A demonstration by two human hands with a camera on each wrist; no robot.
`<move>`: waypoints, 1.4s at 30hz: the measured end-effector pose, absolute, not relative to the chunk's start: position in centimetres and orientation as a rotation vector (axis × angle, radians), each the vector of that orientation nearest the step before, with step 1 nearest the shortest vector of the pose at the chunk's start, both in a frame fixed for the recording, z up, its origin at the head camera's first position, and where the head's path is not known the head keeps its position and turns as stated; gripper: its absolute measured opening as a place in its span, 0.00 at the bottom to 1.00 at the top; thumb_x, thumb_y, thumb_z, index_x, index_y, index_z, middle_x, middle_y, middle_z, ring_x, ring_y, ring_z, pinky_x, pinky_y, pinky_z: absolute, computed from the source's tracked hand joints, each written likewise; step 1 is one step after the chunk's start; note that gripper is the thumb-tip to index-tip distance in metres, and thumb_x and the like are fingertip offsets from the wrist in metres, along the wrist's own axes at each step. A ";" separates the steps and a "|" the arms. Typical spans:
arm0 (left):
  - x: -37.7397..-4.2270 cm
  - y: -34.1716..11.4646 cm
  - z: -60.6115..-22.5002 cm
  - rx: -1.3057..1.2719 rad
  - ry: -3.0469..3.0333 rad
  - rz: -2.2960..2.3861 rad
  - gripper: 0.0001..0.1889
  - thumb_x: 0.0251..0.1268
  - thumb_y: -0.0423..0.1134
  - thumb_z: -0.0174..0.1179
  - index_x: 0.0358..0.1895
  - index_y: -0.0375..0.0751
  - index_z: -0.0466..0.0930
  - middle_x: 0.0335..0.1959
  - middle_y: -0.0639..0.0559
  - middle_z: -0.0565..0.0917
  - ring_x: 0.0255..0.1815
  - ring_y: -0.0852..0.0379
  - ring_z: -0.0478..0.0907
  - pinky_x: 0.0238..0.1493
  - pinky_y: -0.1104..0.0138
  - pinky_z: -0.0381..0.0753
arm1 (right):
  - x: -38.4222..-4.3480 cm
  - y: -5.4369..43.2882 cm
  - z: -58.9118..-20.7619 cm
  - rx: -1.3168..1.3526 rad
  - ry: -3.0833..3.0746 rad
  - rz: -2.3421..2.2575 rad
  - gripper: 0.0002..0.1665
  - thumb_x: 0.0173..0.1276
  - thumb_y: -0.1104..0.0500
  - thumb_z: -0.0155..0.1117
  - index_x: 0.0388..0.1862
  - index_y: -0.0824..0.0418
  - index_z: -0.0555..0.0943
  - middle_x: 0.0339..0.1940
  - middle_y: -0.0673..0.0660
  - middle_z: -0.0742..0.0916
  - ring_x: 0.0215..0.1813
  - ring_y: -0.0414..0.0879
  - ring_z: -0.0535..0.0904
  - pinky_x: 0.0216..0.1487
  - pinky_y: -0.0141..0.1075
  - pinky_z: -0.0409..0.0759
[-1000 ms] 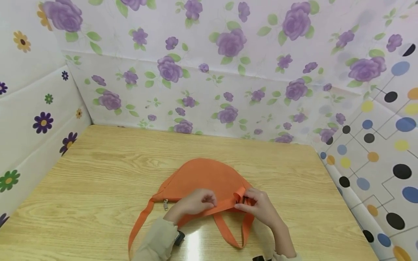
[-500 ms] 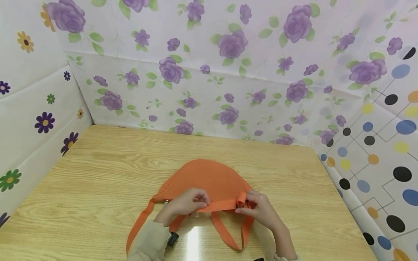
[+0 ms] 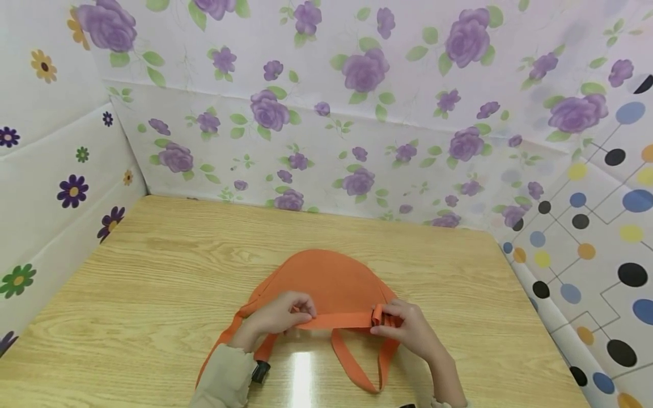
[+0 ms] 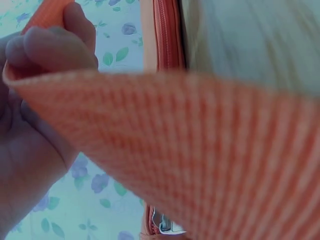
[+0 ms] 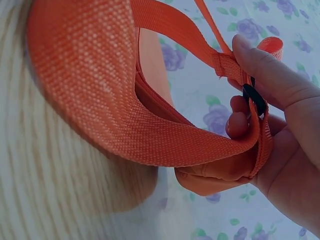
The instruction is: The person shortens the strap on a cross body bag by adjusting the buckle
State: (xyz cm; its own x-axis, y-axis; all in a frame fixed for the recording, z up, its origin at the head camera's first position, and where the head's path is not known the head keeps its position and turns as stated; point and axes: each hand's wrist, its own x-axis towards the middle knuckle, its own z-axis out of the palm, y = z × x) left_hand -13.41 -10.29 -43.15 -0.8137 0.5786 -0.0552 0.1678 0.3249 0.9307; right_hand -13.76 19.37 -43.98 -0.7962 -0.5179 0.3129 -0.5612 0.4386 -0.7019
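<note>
An orange waist bag (image 3: 326, 277) lies on the table, its curved side away from me. My left hand (image 3: 280, 314) pinches its orange webbing strap (image 3: 342, 321) between thumb and fingers. My right hand (image 3: 414, 330) grips the strap at a black slider (image 5: 255, 99), where a small loop of webbing (image 5: 271, 46) stands up. Between the hands the strap runs nearly straight along the bag's near edge. From the strap below my left hand hangs a black buckle (image 3: 261, 372). The left wrist view shows the bag's zipper (image 4: 167, 40) and metal zip pull (image 4: 165, 223).
A strap loop (image 3: 352, 365) droops toward me on the wood-grain table (image 3: 163, 255). Another strap length (image 3: 216, 351) runs under my left sleeve. A floral sheet (image 3: 306, 147) stands behind the table, with patterned sheets at both sides.
My left hand has moved left with the strap, and the stretch between the hands has straightened. The loop at the slider has shrunk. The buckle has shifted left; my right hand stays nearly in place.
</note>
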 end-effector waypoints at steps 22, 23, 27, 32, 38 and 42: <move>-13.3 -11.9 -43.3 0.674 2.145 1.523 0.05 0.65 0.29 0.50 0.33 0.35 0.75 0.26 0.49 0.75 0.13 0.60 0.59 0.15 0.71 0.64 | -13.8 19.7 -44.0 1.027 -2.633 1.277 0.14 0.49 0.53 0.71 0.36 0.53 0.82 0.20 0.46 0.71 0.24 0.36 0.60 0.21 0.29 0.63; -13.3 -12.0 -43.3 0.677 2.149 1.519 0.05 0.65 0.29 0.50 0.33 0.36 0.75 0.26 0.49 0.75 0.13 0.61 0.59 0.15 0.71 0.64 | -13.8 19.7 -44.0 1.027 -2.635 1.274 0.14 0.49 0.52 0.71 0.36 0.53 0.82 0.20 0.46 0.71 0.24 0.36 0.60 0.21 0.30 0.63; -13.2 -12.4 -43.5 0.673 2.142 1.516 0.05 0.65 0.29 0.50 0.32 0.36 0.75 0.27 0.49 0.75 0.11 0.62 0.57 0.14 0.72 0.63 | -13.9 19.6 -44.0 1.046 -2.631 1.256 0.14 0.49 0.52 0.71 0.35 0.52 0.82 0.20 0.45 0.71 0.23 0.36 0.61 0.21 0.29 0.63; -13.2 -12.9 -43.6 0.667 2.109 1.539 0.05 0.65 0.29 0.50 0.33 0.35 0.75 0.27 0.49 0.75 0.11 0.62 0.56 0.15 0.72 0.62 | -13.9 19.6 -44.0 1.073 -2.633 1.252 0.14 0.49 0.53 0.71 0.36 0.53 0.82 0.21 0.45 0.72 0.23 0.37 0.61 0.21 0.29 0.63; -13.2 -13.5 -43.7 0.678 2.120 1.543 0.05 0.65 0.29 0.50 0.33 0.34 0.75 0.26 0.48 0.75 0.11 0.62 0.57 0.14 0.72 0.63 | -13.9 19.6 -43.8 1.073 -2.674 1.285 0.19 0.50 0.54 0.70 0.41 0.59 0.82 0.26 0.44 0.76 0.24 0.38 0.62 0.22 0.29 0.64; -13.2 -13.8 -43.6 0.668 2.130 1.540 0.05 0.64 0.29 0.50 0.33 0.34 0.75 0.27 0.48 0.75 0.11 0.62 0.58 0.14 0.72 0.63 | -13.7 19.5 -43.4 1.060 -2.699 1.280 0.19 0.50 0.58 0.70 0.41 0.64 0.81 0.28 0.48 0.78 0.25 0.41 0.64 0.22 0.30 0.64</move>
State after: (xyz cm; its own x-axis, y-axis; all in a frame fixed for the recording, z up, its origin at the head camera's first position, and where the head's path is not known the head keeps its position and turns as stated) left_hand -13.16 -13.81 -43.58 -0.7934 0.6057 -0.0605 0.1327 0.2690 0.9540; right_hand -13.69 19.47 -43.36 -0.7759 -0.5808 0.2464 -0.5583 0.4502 -0.6969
